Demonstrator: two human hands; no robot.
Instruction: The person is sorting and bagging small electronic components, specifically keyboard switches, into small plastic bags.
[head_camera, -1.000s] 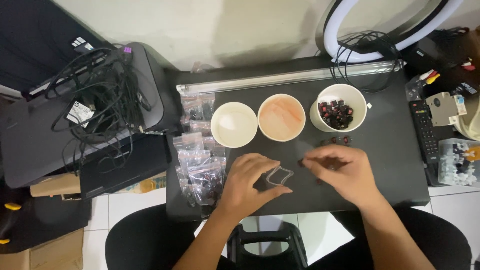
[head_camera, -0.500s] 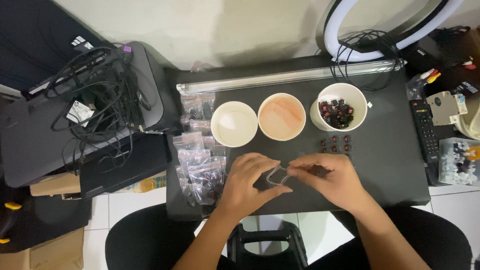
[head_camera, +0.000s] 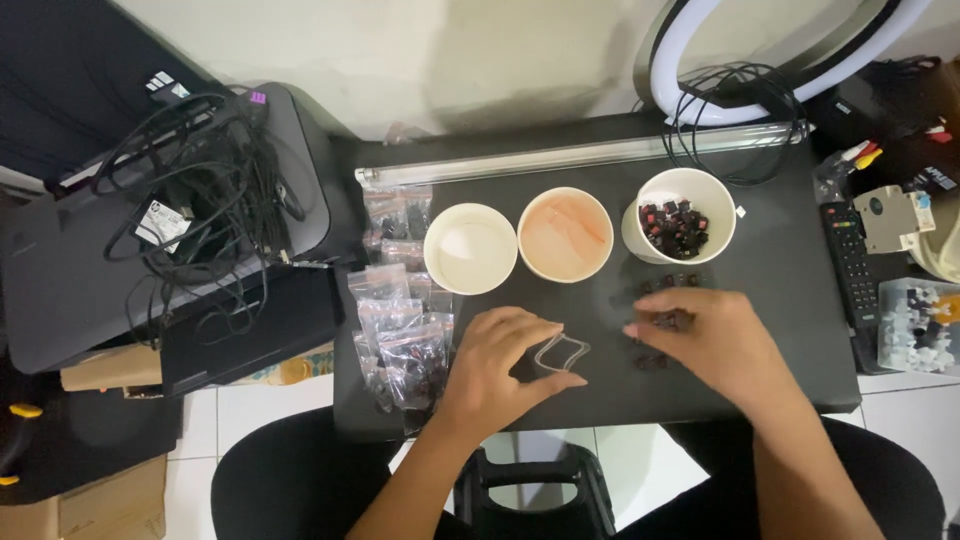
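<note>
My left hand (head_camera: 495, 375) pinches a small clear zip bag (head_camera: 560, 352) and holds its mouth open just above the black table (head_camera: 790, 290). My right hand (head_camera: 725, 345) lies to the right of the bag, its fingertips closed on one of the small dark pieces (head_camera: 672, 283) scattered below a white bowl (head_camera: 650, 192). That bowl holds more dark red and black pieces. Two other bowls stand left of it, one orange-tinted inside (head_camera: 565, 235) and one plain white (head_camera: 470, 250); both look empty.
A pile of small filled zip bags (head_camera: 405, 345) lies at the table's left edge. A printer covered with tangled cables (head_camera: 190, 210) stands to the left. A long tube lamp (head_camera: 580, 160), a ring light (head_camera: 780, 60) and a remote (head_camera: 850, 270) border the table.
Half a second ago my right hand was at the mouth of the bag; it has moved right, back to the loose pieces. My left hand still holds the bag in place.
</note>
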